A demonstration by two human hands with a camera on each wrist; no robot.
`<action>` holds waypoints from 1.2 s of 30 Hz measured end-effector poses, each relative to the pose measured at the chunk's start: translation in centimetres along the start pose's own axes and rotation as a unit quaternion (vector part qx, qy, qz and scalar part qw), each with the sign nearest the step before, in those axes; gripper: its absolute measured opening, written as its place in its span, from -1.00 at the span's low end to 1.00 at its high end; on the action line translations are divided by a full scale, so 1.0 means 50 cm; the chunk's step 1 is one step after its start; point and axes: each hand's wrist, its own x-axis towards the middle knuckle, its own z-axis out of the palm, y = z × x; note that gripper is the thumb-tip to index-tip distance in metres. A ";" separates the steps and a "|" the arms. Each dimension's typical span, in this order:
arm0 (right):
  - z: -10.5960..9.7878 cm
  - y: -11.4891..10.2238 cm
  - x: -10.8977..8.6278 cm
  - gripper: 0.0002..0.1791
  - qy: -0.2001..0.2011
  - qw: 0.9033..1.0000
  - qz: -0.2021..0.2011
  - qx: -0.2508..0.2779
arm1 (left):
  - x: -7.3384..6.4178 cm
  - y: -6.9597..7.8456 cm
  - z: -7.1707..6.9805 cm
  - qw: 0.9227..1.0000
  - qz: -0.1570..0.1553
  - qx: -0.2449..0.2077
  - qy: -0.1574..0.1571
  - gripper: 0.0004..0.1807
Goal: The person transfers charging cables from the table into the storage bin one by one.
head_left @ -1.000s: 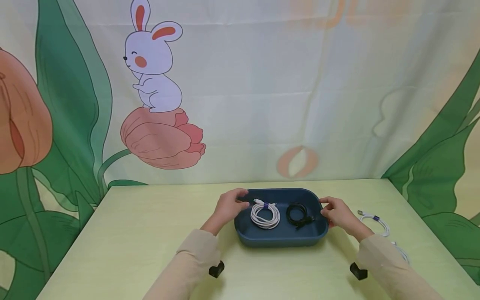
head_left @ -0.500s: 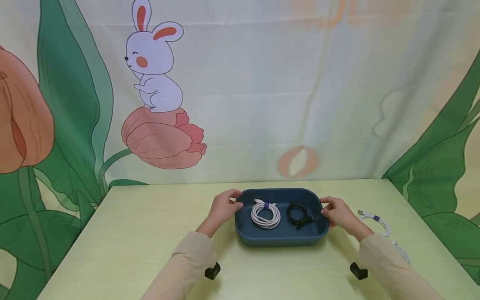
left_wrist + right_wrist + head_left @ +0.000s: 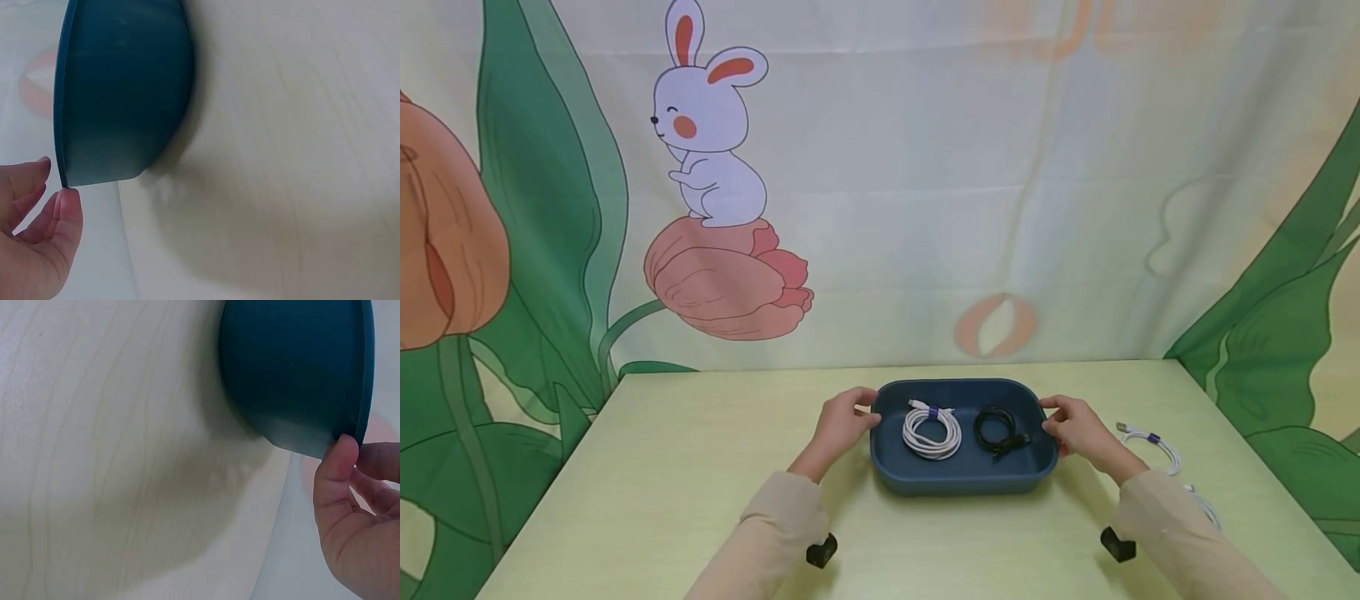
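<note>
A dark blue basin (image 3: 962,486) stands on the table, holding a coiled white USB cable (image 3: 932,432) with a purple tie and a coiled black cable (image 3: 996,430). My left hand (image 3: 842,418) is at the basin's left end. In the left wrist view, the left thumb (image 3: 70,203) meets the rim's end, while the fingers (image 3: 28,175) show a small gap from it. At the right end, my right hand (image 3: 1075,425) pinches the rim between thumb (image 3: 340,459) and fingers. The far sides of the fingertips are partly hidden.
Right of my right arm lie two more white cables on the pale table (image 3: 662,500): one (image 3: 1161,448) with a purple tie, another (image 3: 1205,506) partly covered by my sleeve. A printed curtain (image 3: 880,208) hangs behind the table.
My left hand has shifted left and slightly down, its fingertips moving from over the basin's left edge to the rim's outer side. Basin, cables and right hand stay nearly in place.
</note>
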 end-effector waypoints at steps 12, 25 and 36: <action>0.001 0.001 0.001 -0.53 0.002 1.000 0.003 -0.001 | -0.003 -0.010 0.002 0.999 -0.023 -0.024 -0.006 -0.64; 0.002 -0.002 -0.001 -0.53 0.001 1.000 0.012 -0.006 | -0.009 -0.014 0.011 0.993 -0.059 -0.100 -0.002 -0.61; 0.001 -0.004 -0.002 -0.53 -0.002 1.000 0.014 -0.007 | -0.010 -0.016 0.015 0.983 -0.089 -0.158 -0.016 -0.62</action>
